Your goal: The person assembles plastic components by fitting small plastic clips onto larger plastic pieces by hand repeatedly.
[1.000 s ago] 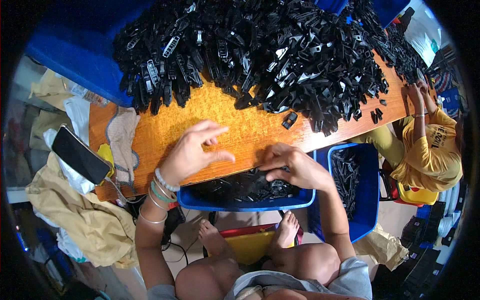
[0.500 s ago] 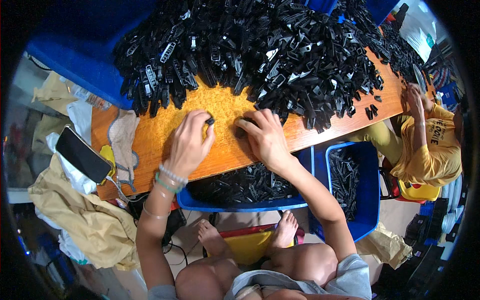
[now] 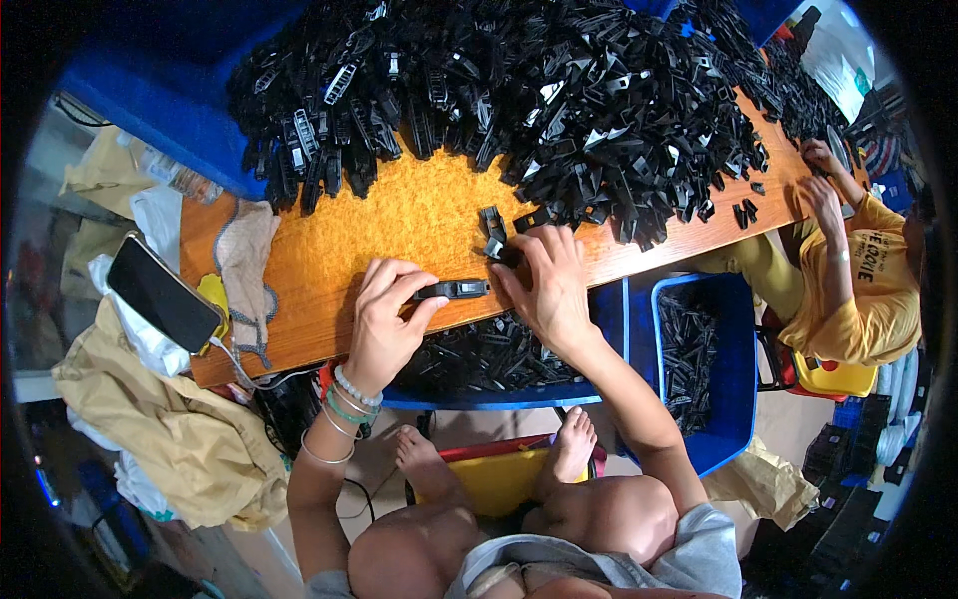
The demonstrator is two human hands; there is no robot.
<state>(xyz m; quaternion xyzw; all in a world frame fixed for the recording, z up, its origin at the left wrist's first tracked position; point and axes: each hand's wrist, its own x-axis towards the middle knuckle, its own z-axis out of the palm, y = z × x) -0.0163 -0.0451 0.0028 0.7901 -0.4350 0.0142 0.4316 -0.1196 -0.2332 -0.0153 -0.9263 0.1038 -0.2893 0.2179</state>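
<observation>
Pinching a black clip [image 3: 455,289] between thumb and fingers, we are holding it lengthwise left to right in our left hand [image 3: 385,311], over the near part of the wooden table [image 3: 309,290]. Our right hand [image 3: 549,285] is arching just right of a loose black part [image 3: 491,228]; its bent fingers are leaving us unable to tell whether it is gripping anything. A heap of black parts [image 3: 599,110] is covering the far side, while a blue bin [image 3: 499,401] below the near edge is holding more. A co-worker [image 3: 868,290] is sitting at the right.
</observation>
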